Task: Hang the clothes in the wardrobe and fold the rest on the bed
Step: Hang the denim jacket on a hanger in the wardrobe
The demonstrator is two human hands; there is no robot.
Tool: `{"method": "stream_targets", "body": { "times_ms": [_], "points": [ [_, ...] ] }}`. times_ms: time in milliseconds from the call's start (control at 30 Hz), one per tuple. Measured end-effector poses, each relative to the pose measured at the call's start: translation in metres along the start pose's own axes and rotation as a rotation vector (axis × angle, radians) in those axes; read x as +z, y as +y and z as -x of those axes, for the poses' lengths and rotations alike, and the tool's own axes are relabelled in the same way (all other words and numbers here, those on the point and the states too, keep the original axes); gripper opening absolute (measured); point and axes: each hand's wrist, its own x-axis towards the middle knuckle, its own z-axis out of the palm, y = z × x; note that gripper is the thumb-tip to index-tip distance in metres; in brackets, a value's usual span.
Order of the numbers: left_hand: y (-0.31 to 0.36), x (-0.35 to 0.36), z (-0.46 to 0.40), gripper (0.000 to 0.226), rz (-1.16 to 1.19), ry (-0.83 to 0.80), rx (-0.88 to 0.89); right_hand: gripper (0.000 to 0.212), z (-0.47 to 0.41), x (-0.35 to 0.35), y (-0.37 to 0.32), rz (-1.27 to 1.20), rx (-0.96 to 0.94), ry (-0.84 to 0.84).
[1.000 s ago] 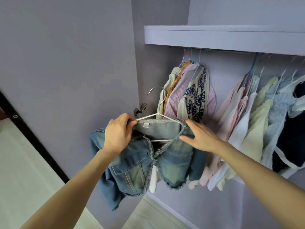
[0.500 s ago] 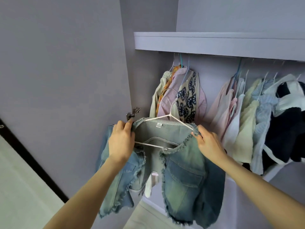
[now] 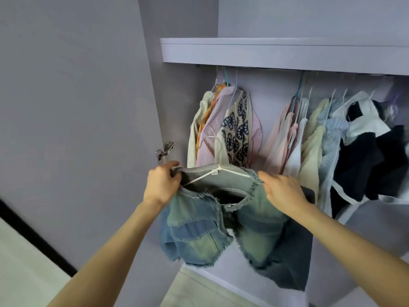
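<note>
On the far left the open wardrobe door point(image 3: 73, 129) is filling the view, with its metal hinge point(image 3: 165, 149) sitting at the inner edge. Just below that hinge your left hand point(image 3: 162, 185) is pinching the left shoulder of the denim jacket point(image 3: 221, 220), fingers curled tight around the fabric and the end of the white hanger point(image 3: 218, 172) inside it. The jacket is hanging in front of the wardrobe opening, below the row of clothes, its frayed front panels falling open and its hem dangling above the wardrobe's bottom edge. The hanger's arms are running along the collar, and its metal hook point(image 3: 209, 140) is rising up in front of the striped pink shirt point(image 3: 210, 129), not on anything.

Behind the hook, a small group of clothes is hanging under the shelf point(image 3: 276, 53): a cream garment, an orange patterned one, the pink shirt and a cream top with navy flowers point(image 3: 238, 131).

Moving right, your right hand point(image 3: 282, 188) is lying on the jacket's right shoulder, fingers stretched forward over the frayed edge; you are pressing or lightly holding the denim, and I cannot tell whether the fingers are closing underneath. Beyond it, a second group of hung clothes point(image 3: 309, 138) is running off to the right, pale pink, white, cream and light blue, ending in dark navy pieces point(image 3: 365, 162).
</note>
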Motion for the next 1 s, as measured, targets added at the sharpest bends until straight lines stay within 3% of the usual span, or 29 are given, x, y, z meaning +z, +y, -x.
{"method": "stream_targets", "body": {
  "times_ms": [100,233,400,500,600,700,867,933,1000],
  "points": [
    [-0.001,-0.001,-0.001,0.028,0.086,-0.050,-0.018,0.025,-0.003,0.000,0.003,0.030,0.023,0.036],
    [0.001,0.002,-0.001,0.026,0.161,-0.210,0.047,0.020,-0.001,0.010,0.018,-0.115,0.157,0.116],
    [-0.010,-0.004,-0.012,0.038,-0.156,-0.228,0.316,0.021,-0.002,0.003,0.021,-0.262,0.194,0.180],
    [-0.004,-0.002,-0.014,0.022,-0.112,-0.122,0.431,0.018,-0.012,0.000,0.016,-0.313,0.209,0.181],
    [-0.004,-0.001,-0.019,0.017,-0.083,-0.023,0.391,0.026,-0.014,-0.001,0.018,-0.352,0.149,0.095],
    [-0.012,-0.003,-0.021,0.017,-0.069,0.051,0.312,0.039,-0.008,-0.004,0.027,-0.181,0.117,-0.018],
    [-0.025,0.007,-0.023,0.018,0.029,-0.006,0.191,0.037,-0.004,-0.008,0.029,-0.125,0.025,-0.172],
    [-0.029,0.018,-0.022,0.018,0.104,-0.077,0.109,0.028,-0.006,-0.013,0.025,-0.088,-0.032,-0.286],
    [-0.027,0.032,-0.024,0.019,0.111,-0.157,0.054,0.003,-0.005,-0.020,0.025,-0.156,0.001,-0.402]
  ]
}}
